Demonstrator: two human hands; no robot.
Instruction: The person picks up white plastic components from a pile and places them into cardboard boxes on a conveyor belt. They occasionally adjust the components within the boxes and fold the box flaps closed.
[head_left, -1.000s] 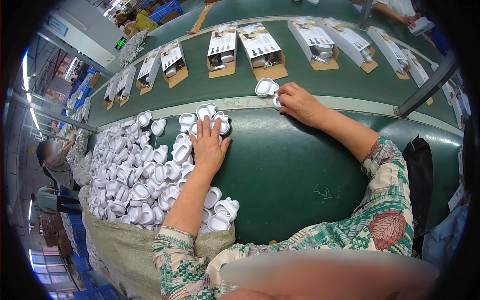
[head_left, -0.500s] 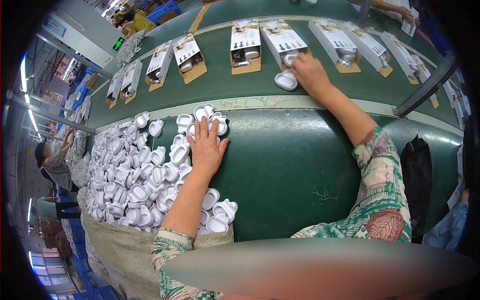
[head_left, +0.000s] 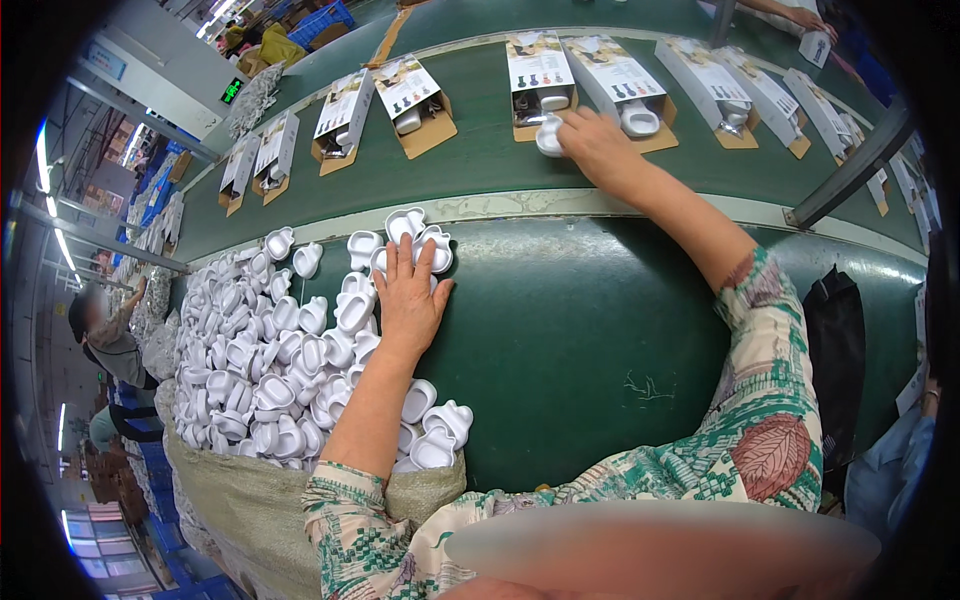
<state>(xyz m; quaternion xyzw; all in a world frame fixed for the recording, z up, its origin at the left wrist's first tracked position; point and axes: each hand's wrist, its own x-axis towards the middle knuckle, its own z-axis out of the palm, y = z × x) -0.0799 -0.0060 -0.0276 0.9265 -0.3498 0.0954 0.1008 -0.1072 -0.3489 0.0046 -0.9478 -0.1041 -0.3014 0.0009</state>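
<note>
My right hand (head_left: 598, 148) reaches over the belt, pinching a small white plastic tray (head_left: 549, 136) with a rounded, lobed outline. It is at the open lower end of a printed carton (head_left: 538, 70), in which a white part shows. Beside that, to the right, another printed carton (head_left: 615, 75) has a white tray (head_left: 639, 119) at its open end. My left hand (head_left: 411, 308) lies with fingers spread at the right side of a heap of white plastic trays (head_left: 275, 390); its fingertips touch several of them. The underside of the left palm is hidden.
More open cartons (head_left: 415, 90) stand in a row along the green belt (head_left: 480, 170). A metal post (head_left: 850, 165) slants at the right, near a black bag (head_left: 833, 360). A woven sack (head_left: 250, 490) lies below the heap. Other people (head_left: 115, 330) work at the left.
The cartons have shifted right along the belt. My right hand has moved left to the neighbouring carton, holding a tray, and a tray now sits in the carton it left. My left hand stays put.
</note>
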